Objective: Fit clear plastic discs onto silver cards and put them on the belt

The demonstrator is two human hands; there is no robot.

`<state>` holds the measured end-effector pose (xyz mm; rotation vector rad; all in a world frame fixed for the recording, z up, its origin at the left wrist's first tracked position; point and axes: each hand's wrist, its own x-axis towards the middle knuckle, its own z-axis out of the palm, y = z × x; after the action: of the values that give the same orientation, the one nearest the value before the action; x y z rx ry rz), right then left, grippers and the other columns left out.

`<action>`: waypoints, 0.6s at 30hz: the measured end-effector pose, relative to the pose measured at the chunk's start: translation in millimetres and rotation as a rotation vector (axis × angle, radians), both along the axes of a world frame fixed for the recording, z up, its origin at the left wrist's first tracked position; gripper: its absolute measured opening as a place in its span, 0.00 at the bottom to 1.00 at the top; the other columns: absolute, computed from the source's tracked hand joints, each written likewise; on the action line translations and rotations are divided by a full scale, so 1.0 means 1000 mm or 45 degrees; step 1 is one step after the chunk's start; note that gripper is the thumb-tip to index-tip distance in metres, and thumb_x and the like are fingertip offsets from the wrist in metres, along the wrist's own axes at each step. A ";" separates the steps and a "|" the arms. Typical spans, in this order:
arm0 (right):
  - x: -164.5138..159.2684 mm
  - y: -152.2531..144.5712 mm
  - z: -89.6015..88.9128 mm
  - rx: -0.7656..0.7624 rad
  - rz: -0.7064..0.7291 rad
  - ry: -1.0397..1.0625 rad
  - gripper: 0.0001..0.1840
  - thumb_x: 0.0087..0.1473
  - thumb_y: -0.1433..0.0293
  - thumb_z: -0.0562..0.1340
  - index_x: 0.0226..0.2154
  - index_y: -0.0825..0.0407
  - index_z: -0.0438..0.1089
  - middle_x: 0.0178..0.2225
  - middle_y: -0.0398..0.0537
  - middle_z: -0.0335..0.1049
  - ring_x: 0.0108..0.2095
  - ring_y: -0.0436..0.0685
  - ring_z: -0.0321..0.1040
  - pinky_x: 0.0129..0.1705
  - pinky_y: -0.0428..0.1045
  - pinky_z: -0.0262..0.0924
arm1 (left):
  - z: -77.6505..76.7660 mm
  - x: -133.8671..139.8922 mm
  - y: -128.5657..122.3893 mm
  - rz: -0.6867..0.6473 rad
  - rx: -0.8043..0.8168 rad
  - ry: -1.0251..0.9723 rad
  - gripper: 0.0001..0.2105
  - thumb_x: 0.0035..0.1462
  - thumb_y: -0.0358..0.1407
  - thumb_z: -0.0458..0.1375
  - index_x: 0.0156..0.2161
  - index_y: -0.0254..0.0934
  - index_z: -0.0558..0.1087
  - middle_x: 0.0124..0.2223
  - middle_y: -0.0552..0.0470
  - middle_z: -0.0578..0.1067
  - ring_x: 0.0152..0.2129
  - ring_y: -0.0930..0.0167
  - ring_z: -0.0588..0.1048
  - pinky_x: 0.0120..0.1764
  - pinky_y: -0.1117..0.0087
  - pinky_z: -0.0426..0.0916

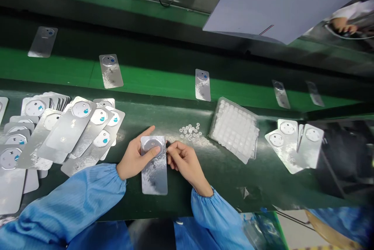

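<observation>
In the head view, a silvery phone back panel [154,180] with a camera ring near its top stands over the bench's front part. My left hand [134,159] grips its left edge, the thumb lying across the ring and the index finger stretched out beyond the top. At the panel's upper right edge, the fingers of my right hand [187,163] are pinched together. A small dark bit shows by those fingertips, but what they hold is too small to name. Several small clear round pieces [190,132] lie loose just behind my right hand.
A clear tray [255,147] heaped with white translucent pieces sits to the right. Stacked panels [70,129] with blue stickers cover the left side; a smaller group [295,145] lies right. More panels [202,85] lie along the green strip. Another person's hand [344,25] shows top right.
</observation>
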<state>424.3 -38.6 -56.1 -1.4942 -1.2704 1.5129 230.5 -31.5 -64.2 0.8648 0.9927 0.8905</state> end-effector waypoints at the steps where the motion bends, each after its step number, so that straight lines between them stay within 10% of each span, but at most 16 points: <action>1: 0.000 -0.003 -0.003 -0.020 0.013 0.073 0.31 0.56 0.39 0.61 0.31 0.51 0.68 0.20 0.43 0.69 0.17 0.50 0.62 0.17 0.44 0.56 | 0.000 0.001 0.001 0.027 -0.026 -0.026 0.42 0.57 0.43 0.69 0.71 0.32 0.57 0.44 0.45 0.82 0.40 0.64 0.80 0.43 0.67 0.74; 7: -0.011 -0.024 -0.010 -0.026 0.258 0.060 0.27 0.58 0.46 0.64 0.25 0.52 0.67 0.16 0.38 0.60 0.15 0.47 0.54 0.18 0.44 0.52 | 0.001 0.008 -0.001 0.123 0.052 -0.069 0.37 0.57 0.43 0.68 0.66 0.36 0.59 0.41 0.45 0.81 0.34 0.65 0.82 0.40 0.65 0.75; 10: -0.018 0.012 -0.005 0.072 0.237 0.028 0.28 0.57 0.44 0.63 0.29 0.53 0.72 0.17 0.40 0.64 0.17 0.50 0.59 0.20 0.45 0.54 | 0.008 -0.017 0.034 0.063 0.331 0.227 0.35 0.59 0.39 0.66 0.68 0.37 0.58 0.40 0.46 0.81 0.35 0.66 0.81 0.40 0.67 0.74; 18: -0.046 0.180 0.021 0.577 -0.022 -0.682 0.37 0.62 0.39 0.51 0.27 0.54 0.73 0.17 0.51 0.68 0.19 0.60 0.66 0.23 0.52 0.58 | 0.111 -0.173 0.158 0.434 0.604 1.293 0.18 0.69 0.41 0.57 0.58 0.31 0.71 0.56 0.43 0.74 0.49 0.60 0.76 0.51 0.54 0.73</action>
<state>378.2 141.9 -35.0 -1.6338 -1.7536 0.7453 57.1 126.2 46.4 1.6615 1.8814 0.9951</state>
